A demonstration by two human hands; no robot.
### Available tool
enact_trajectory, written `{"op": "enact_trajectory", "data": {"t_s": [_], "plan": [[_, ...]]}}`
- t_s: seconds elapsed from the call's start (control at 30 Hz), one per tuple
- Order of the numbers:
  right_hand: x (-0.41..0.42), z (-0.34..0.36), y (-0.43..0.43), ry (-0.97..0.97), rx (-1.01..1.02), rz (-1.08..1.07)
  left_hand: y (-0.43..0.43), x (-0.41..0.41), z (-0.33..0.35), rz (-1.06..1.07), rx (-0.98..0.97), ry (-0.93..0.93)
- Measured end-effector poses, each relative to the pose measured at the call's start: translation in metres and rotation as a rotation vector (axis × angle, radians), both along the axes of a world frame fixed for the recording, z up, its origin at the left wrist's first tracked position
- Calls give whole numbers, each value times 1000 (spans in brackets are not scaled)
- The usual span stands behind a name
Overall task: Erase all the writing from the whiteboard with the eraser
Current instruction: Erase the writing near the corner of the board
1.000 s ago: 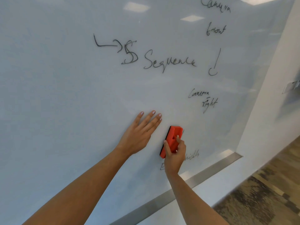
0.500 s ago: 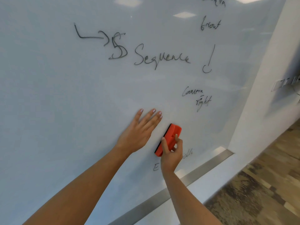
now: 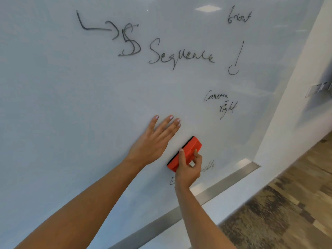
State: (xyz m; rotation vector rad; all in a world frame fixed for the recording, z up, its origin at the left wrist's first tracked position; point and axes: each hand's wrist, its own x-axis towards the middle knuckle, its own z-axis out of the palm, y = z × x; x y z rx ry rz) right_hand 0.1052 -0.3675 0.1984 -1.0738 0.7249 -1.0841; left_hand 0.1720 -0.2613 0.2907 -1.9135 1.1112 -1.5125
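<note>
Glossy pale board is filling almost everything I am seeing, and I am reading the whiteboard (image 3: pixel 62 105) from its left side across. Up at the left an arrow (image 3: pixel 97 26) is pointing toward a scribbled figure (image 3: pixel 130 42), and the word "Sequence" (image 3: pixel 181 54) is running on to the right of that. Lower down, my left hand (image 3: pixel 154 142) is lying flat against the board, fingers (image 3: pixel 167 126) stretched out and only slightly fanned, gripping nothing, just bracing.

Just to its right, close but apart from it, my right hand (image 3: pixel 187 169) is pinching the red eraser (image 3: pixel 186 151), thumb on the near edge and the other fingers curled over the far edge. The eraser is pressing its dark felt side to the board, its long axis tilting from lower left up to upper right.

What matters next, I am judging, is that the faint word (image 3: pixel 207 167) is sitting below and to the right of the eraser, partly hidden behind my right hand, so a downward sweep across that long axis should be taking it. "Camera right" (image 3: pixel 221 103), the stroke with a hook (image 3: pixel 236 60) and "front" (image 3: pixel 239 17) are waiting above at the right. The metal rail (image 3: pixel 224 184) is running under the board's lower edge.
</note>
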Motion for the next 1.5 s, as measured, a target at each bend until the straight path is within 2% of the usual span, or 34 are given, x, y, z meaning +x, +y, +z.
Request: {"op": "enact_trajectory", "data": {"t_s": [0.1, 0.2, 0.37, 0.5, 0.67, 0.77, 0.9, 0.97, 1.1, 1.27, 1.33, 1.43, 1.5], "plan": [[1, -14, -25, 63, 197, -16, 0, 0, 0, 1, 1, 3], [-6, -35, -15, 87, 371, 6, -1, 1, -1, 3, 1, 2], [-6, -41, 20, 24, 357, 90, -1, 0, -1, 9, 1, 8], [-1, -37, -8, 15, 357, 27, 0, 0, -1, 12, -1, -3], [1, -58, -28, 123, 606, 21, -2, 0, -1, 24, 9, -22], [2, -55, -17, 111, 558, 41, -2, 2, -2, 29, 7, -29], [1, -31, -23, 8, 295, 21, 0, -2, -6, 29, 8, -37], [-1, -23, -41, 1, 249, -32, 0, -3, -7, 22, 0, -27], [10, -42, -89, 73, 346, -57, -3, 2, -2, 20, -17, -40], [3, -102, -83, 240, 568, 35, -3, 2, -3, 34, -3, -62], [4, -97, -76, 162, 542, 13, -3, 3, -3, 33, -4, -62], [13, -74, -88, 18, 362, -42, -2, 2, -2, 32, -7, -66], [16, -65, -104, 5, 308, -59, -3, 2, -3, 32, -5, -65]]}}
